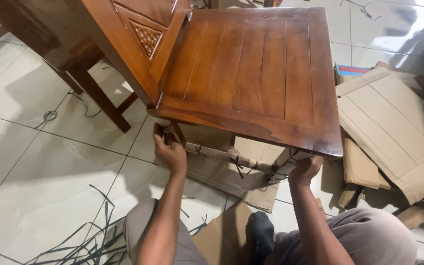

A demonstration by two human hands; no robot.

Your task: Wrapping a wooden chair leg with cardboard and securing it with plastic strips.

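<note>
Wooden chair [251,73] tilted on tiled floor [35,162], cardboard-wrapped rail [231,159] under seat. Left hand [170,152] curled round front leg; right hand [304,169] reaches under seat corner, grip hidden. Flattened cardboard [393,122] beside chair.

Both forearms are bare, with no sleeves, watch or rings in sight on the left hand [171,153] or the right hand [304,169]. Grey-brown trousers [369,235] cover both legs. One foot wears a dark sock [260,235].

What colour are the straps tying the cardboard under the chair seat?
Black, on the straps around the brown cardboard wrap; clearest in the head view.
</note>
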